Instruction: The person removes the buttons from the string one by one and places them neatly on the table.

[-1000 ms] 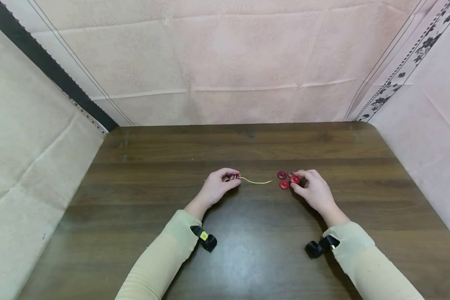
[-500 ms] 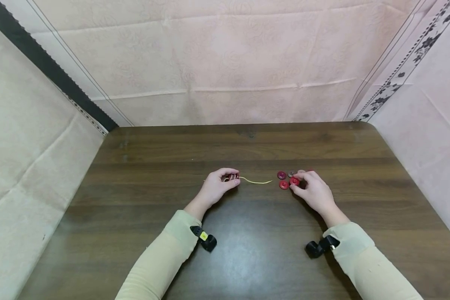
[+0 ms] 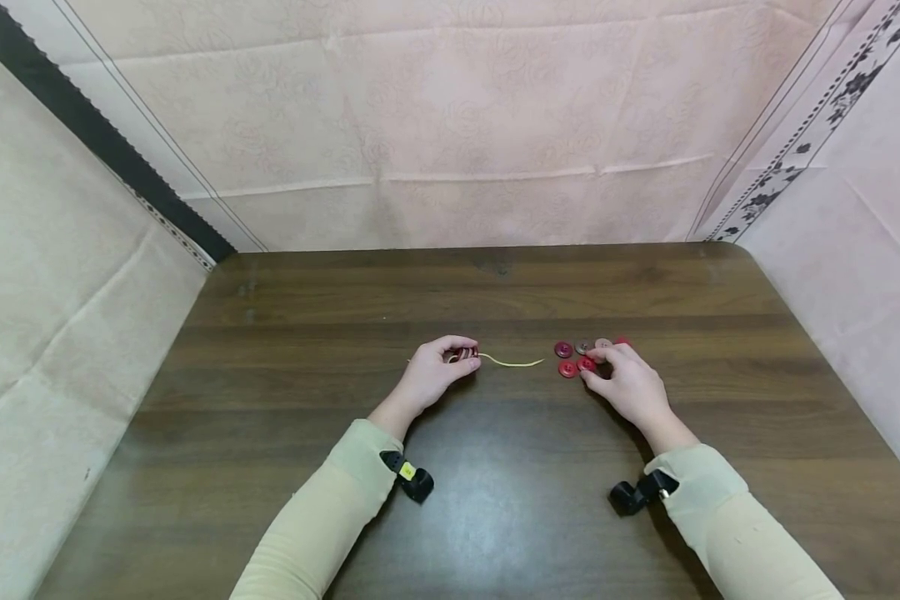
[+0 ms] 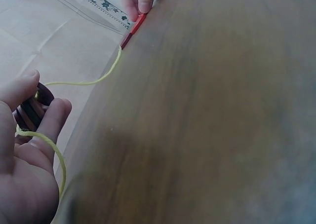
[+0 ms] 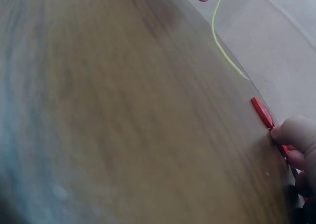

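Between thumb and fingers, my left hand point(image 3: 429, 375) holds a stack of dark buttons point(image 4: 30, 113) strung on a yellow cord point(image 3: 512, 364). The cord's free end stretches right, towards a group of loose buttons on the table. My right hand point(image 3: 632, 382) pinches a red button point(image 3: 586, 364) by its edge, low at the table, with thumb and fingertips. Left of it lie another red button point(image 3: 567, 368) and a dark red one point(image 3: 563, 349). Behind the fingers are a grey-brown button point(image 3: 582, 347), a pale pink button point(image 3: 603, 342) and a further red button point(image 3: 622, 341), partly covered.
The brown wooden table point(image 3: 450, 483) reaches back to a pale patterned cloth point(image 3: 450, 125), with more cloth hanging at both sides. Each sleeve carries a black wrist camera, the left point(image 3: 417, 483) and the right point(image 3: 630, 498).
My right hand has shifted the red button slightly left and down, closer to its neighbours. The grey-brown, pink and rear red buttons have come into sight. My left hand has stayed in place.
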{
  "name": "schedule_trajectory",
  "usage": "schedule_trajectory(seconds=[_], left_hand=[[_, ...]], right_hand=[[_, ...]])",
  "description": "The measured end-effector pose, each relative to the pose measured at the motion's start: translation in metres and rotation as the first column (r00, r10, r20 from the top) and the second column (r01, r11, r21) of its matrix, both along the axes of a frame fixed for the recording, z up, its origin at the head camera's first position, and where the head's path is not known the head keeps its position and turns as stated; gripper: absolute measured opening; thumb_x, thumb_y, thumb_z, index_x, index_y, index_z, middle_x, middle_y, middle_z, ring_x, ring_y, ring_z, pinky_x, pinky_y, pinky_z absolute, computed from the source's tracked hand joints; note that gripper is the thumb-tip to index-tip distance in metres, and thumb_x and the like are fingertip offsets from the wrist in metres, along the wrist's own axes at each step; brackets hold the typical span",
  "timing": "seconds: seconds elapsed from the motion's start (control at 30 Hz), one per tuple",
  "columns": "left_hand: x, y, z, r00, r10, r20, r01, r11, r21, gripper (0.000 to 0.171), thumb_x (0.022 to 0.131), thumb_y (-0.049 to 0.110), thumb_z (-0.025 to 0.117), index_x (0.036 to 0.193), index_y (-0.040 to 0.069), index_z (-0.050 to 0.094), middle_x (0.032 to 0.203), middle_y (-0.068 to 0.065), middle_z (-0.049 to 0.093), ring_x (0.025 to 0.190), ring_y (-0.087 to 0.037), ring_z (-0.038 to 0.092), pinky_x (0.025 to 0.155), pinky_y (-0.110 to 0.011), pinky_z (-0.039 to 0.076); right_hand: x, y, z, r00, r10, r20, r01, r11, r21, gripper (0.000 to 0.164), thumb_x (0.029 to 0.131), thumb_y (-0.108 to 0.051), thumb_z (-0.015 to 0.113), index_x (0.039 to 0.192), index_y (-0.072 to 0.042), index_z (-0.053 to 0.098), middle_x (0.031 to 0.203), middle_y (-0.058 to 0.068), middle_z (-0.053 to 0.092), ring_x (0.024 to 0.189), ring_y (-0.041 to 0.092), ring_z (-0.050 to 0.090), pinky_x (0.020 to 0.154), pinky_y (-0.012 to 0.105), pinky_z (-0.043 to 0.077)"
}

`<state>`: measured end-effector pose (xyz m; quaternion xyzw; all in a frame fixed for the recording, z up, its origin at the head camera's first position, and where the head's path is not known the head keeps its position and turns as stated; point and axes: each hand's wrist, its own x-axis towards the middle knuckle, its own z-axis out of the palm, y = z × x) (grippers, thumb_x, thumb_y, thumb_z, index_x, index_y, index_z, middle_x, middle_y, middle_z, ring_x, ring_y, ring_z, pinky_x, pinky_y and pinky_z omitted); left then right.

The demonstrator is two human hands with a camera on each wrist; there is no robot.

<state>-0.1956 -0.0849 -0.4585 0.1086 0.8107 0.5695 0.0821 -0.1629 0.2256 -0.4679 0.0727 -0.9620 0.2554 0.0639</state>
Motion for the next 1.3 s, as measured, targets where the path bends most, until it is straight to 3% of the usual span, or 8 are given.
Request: schedule_trajectory(seconds=[0.37,0.57,0.7,0.9,1.2,1.3], left_hand=[[-0.001,0.001,-0.002,1.000,-0.014,-0.028,0.014,1.000,0.023,0.031,0.081,0.019,0.074,0.109,0.007,0.068,0.095,0.000,0.065,0.088,-0.012,0.054,0.079,-0.026,0.044],[-0.002,0.002,-0.001,0.999,-0.010,-0.038,0.010,1.000,0.018,0.031,0.082,0.017,0.073,0.110,0.005,0.067,0.095,0.000,0.065,0.088,-0.012,0.055,0.079,-0.026,0.044],[-0.001,0.002,-0.001,0.999,-0.006,-0.035,0.006,1.000,0.011,0.030,0.082,0.017,0.073,0.110,0.006,0.067,0.095,0.000,0.065,0.088,-0.012,0.055,0.079,-0.026,0.044],[0.000,0.002,0.000,0.999,-0.008,-0.033,0.009,1.000,0.024,0.030,0.082,0.016,0.073,0.110,0.004,0.067,0.096,-0.001,0.066,0.089,-0.011,0.055,0.079,-0.025,0.045],[0.001,0.003,0.001,0.999,-0.002,-0.034,0.003,0.999,0.037,0.026,0.081,0.016,0.074,0.106,0.007,0.068,0.094,0.000,0.066,0.085,-0.010,0.055,0.076,-0.024,0.045],[0.001,0.003,0.001,1.000,-0.002,-0.028,0.003,0.999,0.038,0.025,0.081,0.017,0.074,0.104,0.008,0.068,0.094,0.000,0.066,0.085,-0.010,0.056,0.076,-0.024,0.045]], right_hand=[[0.001,0.002,-0.001,0.999,0.008,-0.042,-0.009,1.000,-0.025,0.020,0.082,-0.017,0.069,0.096,-0.005,0.067,0.094,0.010,0.056,0.086,0.025,0.052,0.076,0.046,0.045],[0.000,0.001,0.003,0.999,0.016,-0.049,-0.021,0.995,-0.094,0.025,0.081,-0.015,0.070,0.101,-0.002,0.063,0.100,0.014,0.055,0.089,0.027,0.051,0.078,0.046,0.044],[0.000,0.000,0.005,0.999,0.010,-0.048,-0.017,0.990,-0.137,0.029,0.082,-0.015,0.069,0.106,-0.002,0.061,0.100,0.014,0.054,0.080,0.025,0.051,0.073,0.041,0.042],[-0.001,-0.010,0.007,0.992,0.003,-0.124,-0.026,0.982,-0.187,0.026,0.082,-0.013,0.069,0.105,-0.003,0.063,0.096,0.010,0.055,0.071,0.020,0.050,0.066,0.036,0.041],[-0.004,-0.045,0.010,0.977,0.136,-0.161,-0.170,0.960,-0.222,0.030,0.079,-0.012,0.072,0.106,-0.004,0.064,0.096,0.008,0.059,0.070,0.016,0.051,0.066,0.031,0.042],[-0.005,-0.059,0.011,0.972,0.192,-0.137,-0.220,0.949,-0.227,0.033,0.080,-0.013,0.073,0.110,-0.005,0.063,0.099,0.006,0.059,0.069,0.014,0.052,0.063,0.030,0.044]])
